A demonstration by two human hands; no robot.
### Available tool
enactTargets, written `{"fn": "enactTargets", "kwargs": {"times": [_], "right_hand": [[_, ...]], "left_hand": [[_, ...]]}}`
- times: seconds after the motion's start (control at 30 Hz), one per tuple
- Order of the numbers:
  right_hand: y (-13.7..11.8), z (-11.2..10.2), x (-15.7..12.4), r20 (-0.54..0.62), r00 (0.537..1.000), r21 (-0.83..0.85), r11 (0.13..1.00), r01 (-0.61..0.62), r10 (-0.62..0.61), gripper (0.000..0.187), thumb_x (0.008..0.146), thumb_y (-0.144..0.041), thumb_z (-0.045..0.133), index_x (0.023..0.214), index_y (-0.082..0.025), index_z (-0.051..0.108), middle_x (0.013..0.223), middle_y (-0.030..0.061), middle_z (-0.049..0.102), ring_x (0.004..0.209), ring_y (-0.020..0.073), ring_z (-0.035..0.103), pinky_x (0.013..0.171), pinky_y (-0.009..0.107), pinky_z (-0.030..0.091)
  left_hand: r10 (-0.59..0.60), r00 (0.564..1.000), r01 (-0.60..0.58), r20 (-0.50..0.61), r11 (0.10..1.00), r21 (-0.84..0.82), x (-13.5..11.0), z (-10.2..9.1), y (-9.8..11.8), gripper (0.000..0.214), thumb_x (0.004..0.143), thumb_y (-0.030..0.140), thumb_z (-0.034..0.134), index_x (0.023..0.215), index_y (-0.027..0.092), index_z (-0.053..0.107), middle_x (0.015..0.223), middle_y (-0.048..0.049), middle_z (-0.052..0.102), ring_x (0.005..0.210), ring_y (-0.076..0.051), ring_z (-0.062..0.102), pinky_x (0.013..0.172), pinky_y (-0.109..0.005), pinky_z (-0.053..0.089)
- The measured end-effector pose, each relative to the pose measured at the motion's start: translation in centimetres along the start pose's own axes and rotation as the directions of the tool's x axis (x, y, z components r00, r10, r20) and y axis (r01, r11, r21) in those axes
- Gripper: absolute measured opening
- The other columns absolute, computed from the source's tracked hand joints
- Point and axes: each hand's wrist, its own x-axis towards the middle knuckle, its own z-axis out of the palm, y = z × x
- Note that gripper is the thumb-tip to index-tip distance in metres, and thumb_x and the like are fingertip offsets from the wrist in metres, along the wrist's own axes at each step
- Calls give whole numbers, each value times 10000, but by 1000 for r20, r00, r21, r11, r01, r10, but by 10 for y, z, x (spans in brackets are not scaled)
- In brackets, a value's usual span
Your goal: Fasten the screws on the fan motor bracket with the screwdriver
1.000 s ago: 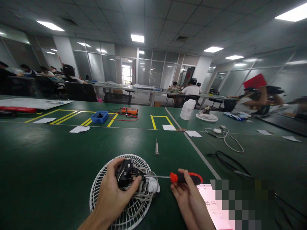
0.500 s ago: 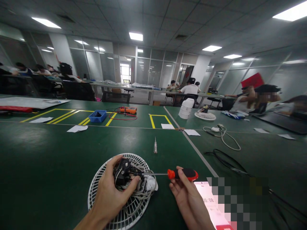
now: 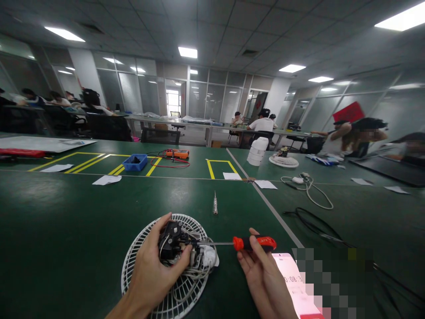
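Note:
A white round fan grille point(image 3: 133, 252) lies on the green table, with a black fan motor point(image 3: 171, 241) and bundled pale wires point(image 3: 199, 272) on top. My left hand point(image 3: 152, 261) is closed around the motor, thumb at its near side. Between the fingers and thumb of my right hand point(image 3: 260, 270) is a screwdriver point(image 3: 255, 243) with a red and black handle. Its shaft points left, level with the table, and the tip reaches into the motor assembly, where I cannot see it clearly. A small clear-handled screwdriver point(image 3: 215, 204) lies beyond the grille.
A lit phone point(image 3: 292, 279) lies beside my right hand. Black cable point(image 3: 312, 226) and a pale cord point(image 3: 318, 195) lie to the right. Farther back are a blue bin point(image 3: 135, 162), an orange multimeter point(image 3: 177, 153), white stacked cylinders point(image 3: 257, 151) and another fan grille point(image 3: 283, 161). People sit beyond.
The screwdriver handle has turned, so more red now faces up, and my right hand has shifted slightly right. My left hand keeps its hold on the motor.

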Motion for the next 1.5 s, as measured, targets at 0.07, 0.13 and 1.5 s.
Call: {"fn": "enactTargets", "kwargs": {"times": [0.07, 0.13, 1.5], "right_hand": [[-3, 1, -1, 11, 1000, 13, 1000, 2, -2, 708, 566, -318, 973, 1202, -274, 667, 1061, -2, 747, 956, 220, 726, 801, 332, 602], [-5, 1, -2, 21, 1000, 50, 999, -9, 8, 762, 525, -264, 978, 1217, -265, 660, 1062, 8, 754, 997, 230, 721, 860, 348, 595], [-4, 1, -1, 20, 1000, 50, 999, -4, 3, 802, 489, -301, 992, 1204, -205, 641, 1099, 60, 754, 1037, 263, 713, 887, 375, 597]], "left_hand": [[-8, 1000, 8, 4, 1000, 5, 0, 0, -1, 741, 792, 532, 728, 1435, 300, 443, 1275, -70, 670, 1152, -281, 678, 1013, -512, 574], [-6, 1000, 6, 10, 1000, 5, 0, 1, -2, 759, 788, 529, 730, 1449, 303, 431, 1290, -72, 664, 1164, -283, 673, 1022, -515, 570], [-36, 999, 36, 0, 999, -35, -1, 6, -4, 677, 804, 548, 719, 1378, 308, 448, 1261, -64, 660, 1154, -272, 668, 1019, -530, 565]]}}
